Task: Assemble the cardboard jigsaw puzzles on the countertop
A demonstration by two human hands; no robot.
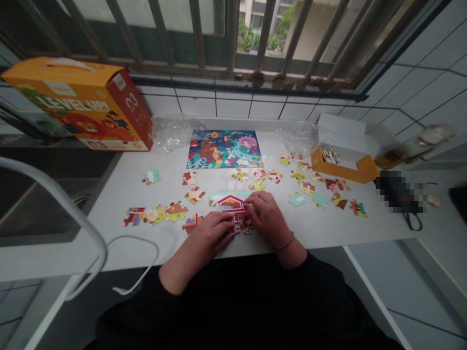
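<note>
A partly joined puzzle [230,200] with a red barn roof lies near the counter's front edge. My left hand [213,231] bends over its lower left, the fingertips closed on a puzzle piece they partly cover. From the right, my right hand [266,214] reaches in with thumb and fingers together on a piece at the roof's right side. More joined pieces show dimly under and between both hands. Just left of my left hand is a piece with an orange and blue pattern [191,223]. A yellow-green piece [176,211] lies farther left.
Loose pieces are scattered left and right, including a brown one [307,187]. Behind them lies a colourful animal picture sheet [225,149]. An orange carton [127,109], crumpled plastic [173,133] and an open box [346,167] line the back. A white cable [87,218] arches at left.
</note>
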